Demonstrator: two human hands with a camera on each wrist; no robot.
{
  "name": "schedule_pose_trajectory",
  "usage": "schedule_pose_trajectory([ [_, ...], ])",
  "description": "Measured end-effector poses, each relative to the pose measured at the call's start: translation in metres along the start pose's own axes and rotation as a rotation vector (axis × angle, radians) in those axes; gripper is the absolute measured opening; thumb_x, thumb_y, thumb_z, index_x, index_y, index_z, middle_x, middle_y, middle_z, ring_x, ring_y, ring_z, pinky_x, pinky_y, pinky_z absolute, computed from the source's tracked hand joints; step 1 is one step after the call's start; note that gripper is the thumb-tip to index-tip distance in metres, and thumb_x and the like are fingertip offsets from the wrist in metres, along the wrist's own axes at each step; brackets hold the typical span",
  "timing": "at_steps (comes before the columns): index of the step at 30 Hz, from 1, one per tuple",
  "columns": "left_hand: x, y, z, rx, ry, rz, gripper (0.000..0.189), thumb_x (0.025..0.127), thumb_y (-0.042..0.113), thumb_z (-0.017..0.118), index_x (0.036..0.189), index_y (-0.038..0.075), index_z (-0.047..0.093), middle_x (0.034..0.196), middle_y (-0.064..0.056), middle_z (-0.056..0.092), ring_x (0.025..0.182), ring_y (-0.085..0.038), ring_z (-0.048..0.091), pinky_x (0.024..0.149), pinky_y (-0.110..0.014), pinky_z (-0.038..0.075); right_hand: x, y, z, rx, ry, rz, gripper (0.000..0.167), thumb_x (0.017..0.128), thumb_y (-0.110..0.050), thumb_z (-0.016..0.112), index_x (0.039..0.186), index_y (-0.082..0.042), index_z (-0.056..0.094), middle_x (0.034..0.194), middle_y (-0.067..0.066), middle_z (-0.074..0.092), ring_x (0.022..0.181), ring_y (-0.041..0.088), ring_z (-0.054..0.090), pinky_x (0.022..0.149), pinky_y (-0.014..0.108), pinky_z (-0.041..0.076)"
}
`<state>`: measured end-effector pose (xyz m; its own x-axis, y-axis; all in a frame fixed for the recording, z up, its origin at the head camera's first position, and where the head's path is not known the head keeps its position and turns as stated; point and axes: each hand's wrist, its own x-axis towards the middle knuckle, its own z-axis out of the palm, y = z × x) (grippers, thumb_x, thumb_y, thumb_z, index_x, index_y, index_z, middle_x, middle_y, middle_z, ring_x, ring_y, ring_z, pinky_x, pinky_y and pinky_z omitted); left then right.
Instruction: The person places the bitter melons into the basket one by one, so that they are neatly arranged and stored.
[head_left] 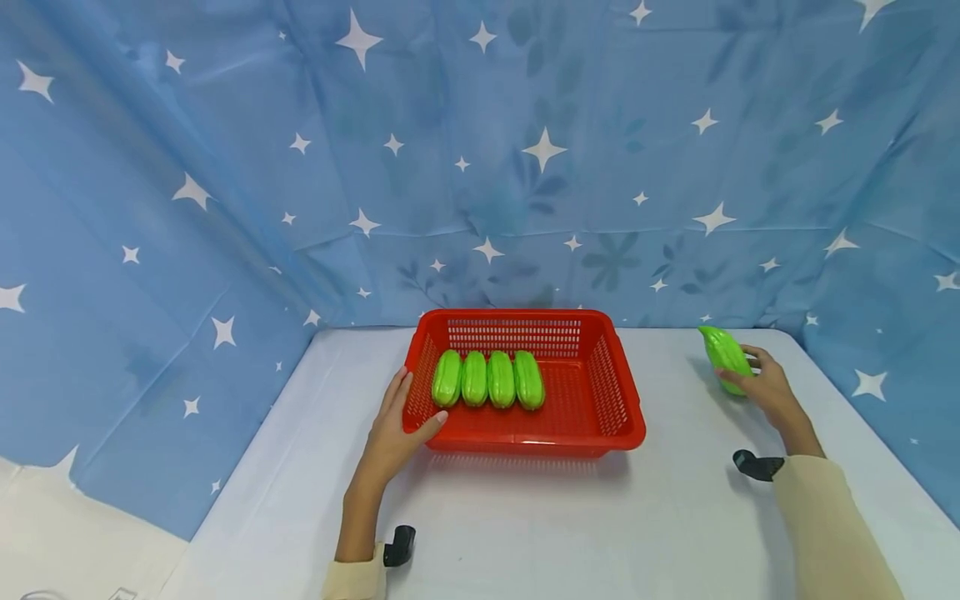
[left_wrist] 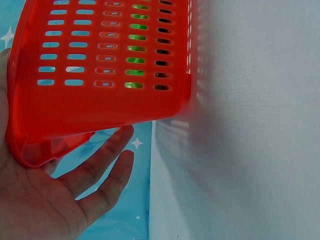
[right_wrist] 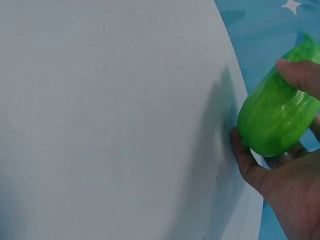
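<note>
A red plastic basket (head_left: 577, 387) stands on the white table, with several bright green, ridged, gourd-like fruits (head_left: 475, 379) side by side in its left half. My left hand (head_left: 393, 433) holds the basket's front left corner, thumb over the front rim and fingers along the left side. In the left wrist view, two fingers (left_wrist: 102, 167) show beyond the slotted wall. At the table's far right, my right hand (head_left: 767, 387) grips another green gourd-like fruit (head_left: 726, 358), its pointed tip turned up and away. Thumb and fingers lie on opposite sides of this fruit (right_wrist: 275, 115).
A blue cloth with white stars (head_left: 480, 167) hangs behind and beside the white table (head_left: 540, 525). Bare basket floor (head_left: 573, 400) shows to the right of the fruits. Black wrist cameras (head_left: 400, 546) sit at both cuffs.
</note>
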<state>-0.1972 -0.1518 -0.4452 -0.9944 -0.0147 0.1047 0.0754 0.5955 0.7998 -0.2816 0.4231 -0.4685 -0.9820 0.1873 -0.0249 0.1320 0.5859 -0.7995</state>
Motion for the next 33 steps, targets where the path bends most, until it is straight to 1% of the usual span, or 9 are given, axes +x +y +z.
schedule_pose_trajectory([
  [7,-0.001,0.001,-0.001,-0.001,-0.010,0.008,0.096,0.082,0.056,0.069,0.157,0.022,0.019,0.164,0.009,0.013,0.147,-0.031,0.027,0.102,-0.056,0.047,-0.004,-0.006,0.004,0.002,0.042,-0.022,0.087,0.096,-0.036,0.058,0.148,0.015,0.011,0.148,0.042,0.018,0.132,0.058,0.025,0.107,0.069,0.030],
  [15,-0.001,-0.001,0.000,-0.007,-0.005,0.007,0.095,0.082,0.056,0.069,0.157,0.022,0.020,0.164,0.008,0.014,0.147,-0.030,0.027,0.103,-0.057,0.046,-0.005,-0.024,0.005,0.052,0.036,-0.074,0.090,0.098,-0.048,0.049,0.152,0.009,0.004,0.152,0.041,0.017,0.136,0.059,0.027,0.103,0.065,0.038],
  [17,-0.001,-0.001,0.000,-0.006,-0.006,0.014,0.096,0.083,0.056,0.069,0.157,0.021,0.020,0.164,0.007,0.013,0.147,-0.031,0.027,0.103,-0.057,0.046,-0.004,-0.032,0.006,0.064,0.027,-0.101,0.089,0.099,-0.048,0.048,0.153,0.006,0.003,0.151,0.041,0.017,0.136,0.058,0.028,0.098,0.049,0.051],
  [19,0.000,0.000,-0.001,-0.003,-0.009,0.018,0.096,0.083,0.056,0.068,0.157,0.021,0.019,0.164,0.007,0.013,0.147,-0.031,0.026,0.103,-0.057,0.045,-0.003,-0.039,0.008,0.077,0.021,-0.129,0.087,0.099,-0.047,0.048,0.154,0.004,0.004,0.150,0.042,0.021,0.134,0.057,0.032,0.084,0.027,0.058],
  [21,0.000,0.001,-0.002,0.000,-0.010,0.019,0.097,0.083,0.056,0.068,0.157,0.021,0.019,0.164,0.007,0.012,0.147,-0.031,0.026,0.104,-0.058,0.044,-0.001,-0.047,0.010,0.097,0.012,-0.145,0.086,0.099,-0.045,0.049,0.154,0.003,0.005,0.148,0.041,0.025,0.132,0.055,0.036,0.069,0.008,0.051],
  [22,0.000,0.002,-0.002,0.002,-0.011,0.020,0.097,0.083,0.056,0.068,0.157,0.020,0.019,0.164,0.006,0.012,0.148,-0.031,0.026,0.104,-0.058,0.044,-0.001,-0.050,0.011,0.111,0.008,-0.155,0.085,0.100,-0.044,0.049,0.154,0.003,0.005,0.148,0.041,0.026,0.130,0.054,0.037,0.065,0.004,0.046],
  [24,0.000,0.002,-0.003,0.005,-0.011,0.018,0.097,0.083,0.056,0.068,0.157,0.021,0.019,0.164,0.007,0.012,0.148,-0.031,0.026,0.105,-0.058,0.043,0.000,-0.056,0.014,0.134,-0.002,-0.156,0.084,0.100,-0.042,0.050,0.154,0.003,0.006,0.148,0.039,0.025,0.128,0.052,0.038,0.064,0.002,0.044],
  [30,0.000,0.002,-0.002,0.004,-0.015,0.012,0.096,0.083,0.056,0.069,0.158,0.022,0.018,0.164,0.007,0.012,0.147,-0.032,0.026,0.103,-0.057,0.045,-0.002,-0.077,0.021,0.196,-0.026,-0.122,0.087,0.098,-0.042,0.054,0.154,0.004,0.006,0.150,0.037,0.022,0.128,0.050,0.039,0.064,0.007,0.051],
  [33,-0.001,0.001,-0.002,0.003,-0.018,0.008,0.097,0.083,0.055,0.069,0.158,0.022,0.018,0.164,0.006,0.012,0.147,-0.032,0.026,0.103,-0.057,0.046,-0.004,-0.088,0.024,0.205,-0.028,-0.119,0.088,0.097,-0.042,0.056,0.153,0.005,0.008,0.150,0.035,0.025,0.124,0.045,0.044,0.065,0.008,0.051],
])
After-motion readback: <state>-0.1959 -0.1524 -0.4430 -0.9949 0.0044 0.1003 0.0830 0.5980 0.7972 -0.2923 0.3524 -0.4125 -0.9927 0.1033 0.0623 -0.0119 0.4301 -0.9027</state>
